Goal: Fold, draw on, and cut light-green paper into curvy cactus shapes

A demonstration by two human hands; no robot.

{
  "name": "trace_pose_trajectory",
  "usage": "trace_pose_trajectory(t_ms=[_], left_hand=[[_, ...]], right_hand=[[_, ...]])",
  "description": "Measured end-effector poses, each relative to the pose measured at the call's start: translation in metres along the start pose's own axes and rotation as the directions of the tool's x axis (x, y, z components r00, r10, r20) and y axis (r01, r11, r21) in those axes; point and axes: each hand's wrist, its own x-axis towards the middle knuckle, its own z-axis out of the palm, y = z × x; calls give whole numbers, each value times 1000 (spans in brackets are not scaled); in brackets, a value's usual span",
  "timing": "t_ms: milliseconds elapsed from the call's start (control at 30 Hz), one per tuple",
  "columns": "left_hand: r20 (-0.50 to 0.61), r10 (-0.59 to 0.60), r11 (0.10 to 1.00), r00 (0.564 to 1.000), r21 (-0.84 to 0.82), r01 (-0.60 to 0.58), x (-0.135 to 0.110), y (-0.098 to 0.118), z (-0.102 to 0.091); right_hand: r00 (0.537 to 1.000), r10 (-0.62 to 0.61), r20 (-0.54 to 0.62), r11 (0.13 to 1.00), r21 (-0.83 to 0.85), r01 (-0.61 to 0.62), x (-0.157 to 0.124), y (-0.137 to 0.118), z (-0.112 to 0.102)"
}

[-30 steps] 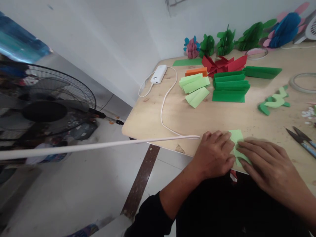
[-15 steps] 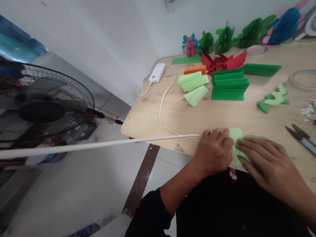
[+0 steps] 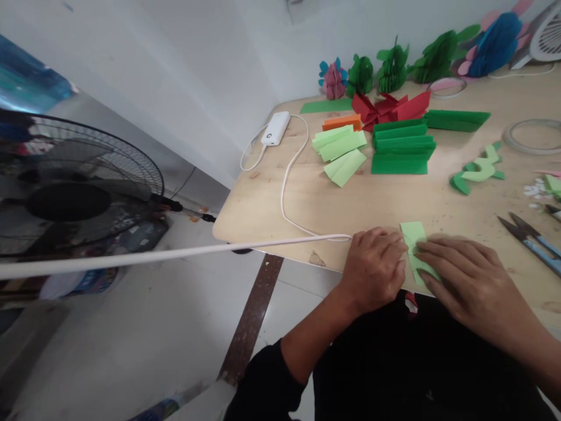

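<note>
A light green strip of folded paper (image 3: 414, 234) lies near the table's front edge, with creases across it. On its right side, my right hand (image 3: 475, 280) rests with fingers stretched out flat, covering part of the paper. Just left of the strip, my left hand (image 3: 374, 269) is closed, its fingers curled and pressed together with the knuckles up. Whatever those fingers may hold is hidden under them. The end of a white cable loop (image 3: 339, 237) is right beside the left hand.
Folded light green papers (image 3: 344, 146), dark green pleated papers (image 3: 403, 149) and red folded paper (image 3: 390, 111) lie farther back. Scissors (image 3: 530, 237) lie at right, near paper spirals (image 3: 477, 169) and a tape roll (image 3: 534, 137). A power bank (image 3: 276, 128) sits back left; a fan (image 3: 74, 193) stands beyond the table.
My left hand has slid slightly left off the strip, so more of the paper shows between the hands. My right hand stays flat on it. The whole view has shifted a little.
</note>
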Motion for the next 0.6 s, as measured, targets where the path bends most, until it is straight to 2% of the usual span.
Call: trace_pose_trajectory(t_ms=[267,600], left_hand=[[49,193,974,980,113,-198,-3,-4,3],[9,261,942,965,215,-257,-7,-7,7]], right_hand=[[1000,-18,6,1000,-19,18,0,1,0],[1000,-12,3,1000,1,12,0,0,0]])
